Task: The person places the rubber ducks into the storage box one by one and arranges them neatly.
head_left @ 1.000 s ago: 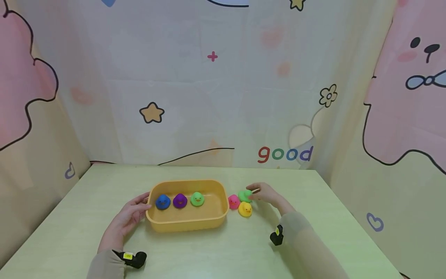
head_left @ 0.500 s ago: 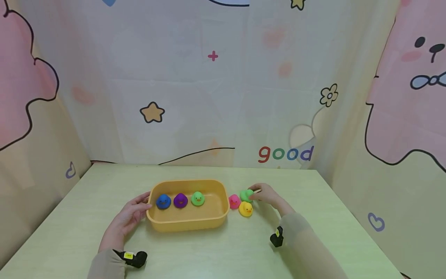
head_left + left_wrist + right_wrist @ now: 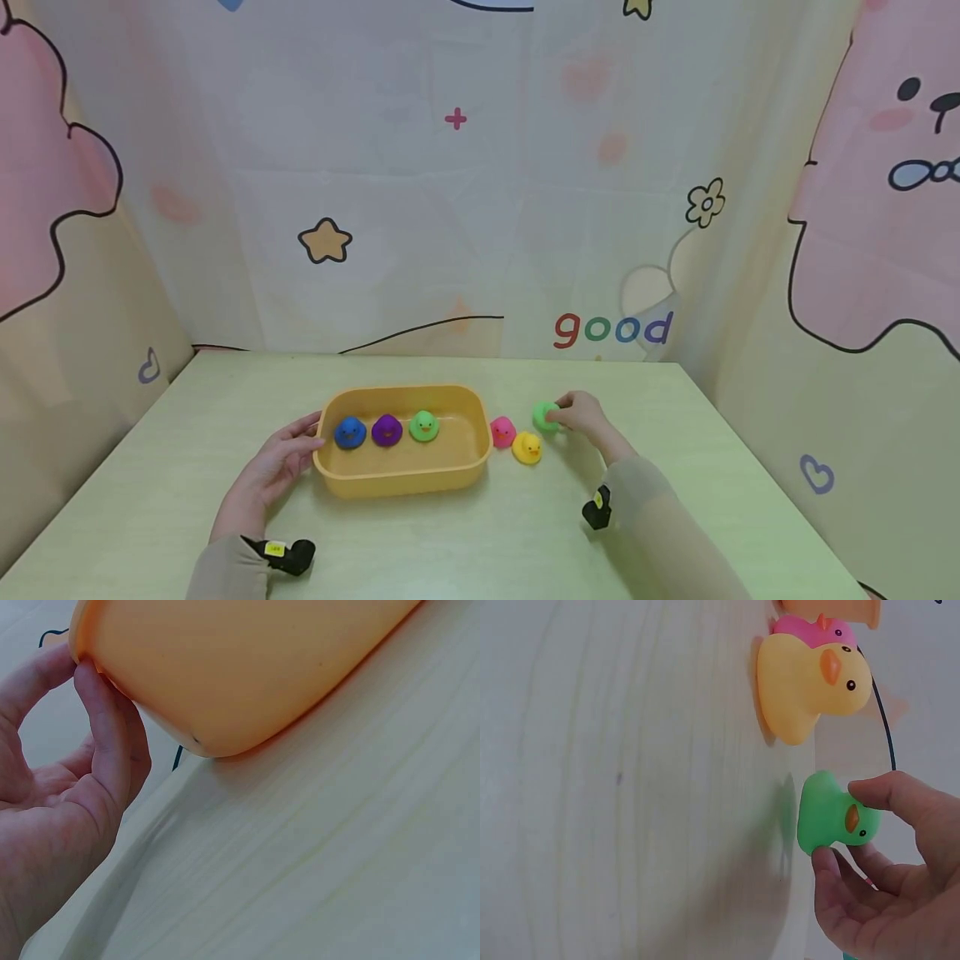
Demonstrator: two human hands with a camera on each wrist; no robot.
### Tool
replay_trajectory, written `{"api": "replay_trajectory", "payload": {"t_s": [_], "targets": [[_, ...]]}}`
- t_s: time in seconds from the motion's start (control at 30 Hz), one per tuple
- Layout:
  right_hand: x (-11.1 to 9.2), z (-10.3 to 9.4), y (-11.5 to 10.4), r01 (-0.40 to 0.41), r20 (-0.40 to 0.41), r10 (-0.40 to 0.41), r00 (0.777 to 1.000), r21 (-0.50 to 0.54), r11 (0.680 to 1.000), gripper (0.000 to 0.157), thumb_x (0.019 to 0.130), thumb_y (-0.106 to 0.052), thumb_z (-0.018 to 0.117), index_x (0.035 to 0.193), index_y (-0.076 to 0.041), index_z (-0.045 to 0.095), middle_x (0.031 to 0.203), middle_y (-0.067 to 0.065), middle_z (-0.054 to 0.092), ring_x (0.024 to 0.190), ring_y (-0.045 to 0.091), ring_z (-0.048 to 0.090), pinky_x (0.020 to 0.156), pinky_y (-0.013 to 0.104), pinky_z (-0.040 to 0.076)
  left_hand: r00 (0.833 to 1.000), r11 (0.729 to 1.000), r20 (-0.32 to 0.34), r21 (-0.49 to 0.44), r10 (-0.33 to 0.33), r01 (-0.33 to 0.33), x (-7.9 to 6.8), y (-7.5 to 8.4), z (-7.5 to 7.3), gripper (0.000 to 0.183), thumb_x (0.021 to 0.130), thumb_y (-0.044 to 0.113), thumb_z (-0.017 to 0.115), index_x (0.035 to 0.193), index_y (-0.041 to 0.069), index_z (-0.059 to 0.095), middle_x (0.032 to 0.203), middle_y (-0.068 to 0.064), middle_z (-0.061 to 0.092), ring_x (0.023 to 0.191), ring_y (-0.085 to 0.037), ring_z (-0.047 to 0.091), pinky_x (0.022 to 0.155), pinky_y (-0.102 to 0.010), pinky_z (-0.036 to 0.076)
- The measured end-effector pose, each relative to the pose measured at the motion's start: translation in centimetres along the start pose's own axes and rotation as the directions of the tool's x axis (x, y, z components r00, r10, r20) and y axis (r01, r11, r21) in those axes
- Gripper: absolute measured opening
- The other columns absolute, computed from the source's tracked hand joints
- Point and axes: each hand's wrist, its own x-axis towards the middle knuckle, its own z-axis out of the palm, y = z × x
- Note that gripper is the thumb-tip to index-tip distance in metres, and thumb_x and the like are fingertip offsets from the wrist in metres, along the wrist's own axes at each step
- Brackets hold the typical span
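In the head view my left hand (image 3: 276, 467) pinches the left rim of an orange-yellow plastic tub (image 3: 405, 486). The left wrist view shows the thumb and fingers meeting at the tub's rim (image 3: 82, 652). Inside the tub stand a blue rubber duck (image 3: 350, 433), a purple one and a light green rubber duck (image 3: 424, 426) in a row. To the right, my right hand (image 3: 588, 421) holds another green rubber duck (image 3: 829, 814) between thumb and fingertips, slightly above the table. A pink rubber duck (image 3: 502, 432) and a yellow rubber duck (image 3: 528, 448) sit between tub and right hand.
The pale wooden table (image 3: 450, 550) carries everything. Its back edge meets a printed cloth backdrop (image 3: 390, 125), with more cloth on both sides. A black wrist device (image 3: 292, 557) sits at each sleeve.
My right hand has taken hold of the green duck and moved it right, away from the pink and yellow ducks. The left hand and tub stay in place.
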Motion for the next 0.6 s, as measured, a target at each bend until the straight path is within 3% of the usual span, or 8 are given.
{"api": "replay_trajectory", "payload": {"t_s": [0.17,0.37,0.6], "targets": [[0.25,0.14,0.20,-0.061,-0.006,0.061,0.998,-0.022,0.998,0.040,0.085,-0.021,0.071,0.112,0.006,0.060,0.102,0.016,0.063,0.084,0.021,0.059,0.078,0.029,0.053,1.000,1.000,-0.005,0.002,-0.003,0.003,0.01,0.02,0.08,0.037,0.092,-0.008,0.052,0.117,0.018,0.052,0.109,0.003,0.058,0.094,-0.003,0.063,0.082,-0.016,0.054],[0.30,0.25,0.12,-0.074,-0.007,0.074,0.997,-0.036,0.997,0.042,0.084,-0.022,0.072,0.112,0.007,0.059,0.100,0.014,0.062,0.080,0.019,0.057,0.073,0.025,0.050,1.000,1.000,-0.011,0.014,-0.006,0.006,-0.03,0.07,0.05,0.042,0.093,-0.008,0.051,0.130,0.011,0.044,0.110,0.003,0.057,0.095,-0.003,0.063,0.082,-0.016,0.053],[-0.02,0.46,-0.03,-0.097,-0.009,0.097,0.995,-0.045,0.994,0.043,0.084,-0.023,0.073,0.113,0.005,0.059,0.106,0.015,0.061,0.089,0.023,0.055,0.083,0.033,0.051,1.000,1.000,-0.011,0.022,-0.008,0.008,0.02,-0.03,-0.12,0.041,0.093,-0.007,0.051,0.128,0.013,0.045,0.111,0.004,0.057,0.096,-0.003,0.063,0.083,-0.016,0.053]]}}
